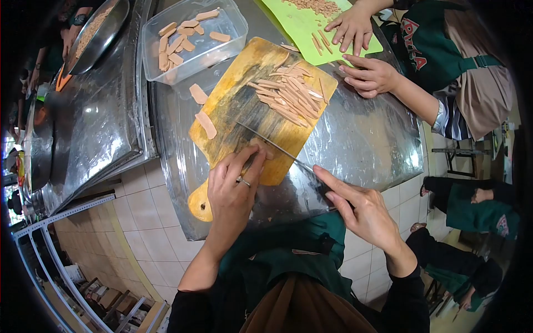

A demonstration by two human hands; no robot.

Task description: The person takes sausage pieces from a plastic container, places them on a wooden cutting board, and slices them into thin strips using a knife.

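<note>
My left hand (232, 178), a ring on one finger, presses a pinkish-brown sausage slice (267, 151) onto the wooden cutting board (227, 139). Closed around the handle of a knife (275, 146) is my right hand (363, 210), its index finger stretched along the top. The blade lies across the board just beyond my left fingertips. A pile of thin sausage strips (291, 94) covers the board's far right part. At the board's left edge are two loose slices, one overlapping the edge (206, 125) and another (197, 94) beside it.
A clear plastic tub (236, 33) with several sausage pieces stands beyond the board. At right, a co-worker's hands (366, 75) are at a green cutting board (283, 22) with diced bits. A metal bowl (114, 33) is at far left on another metal table (100, 122).
</note>
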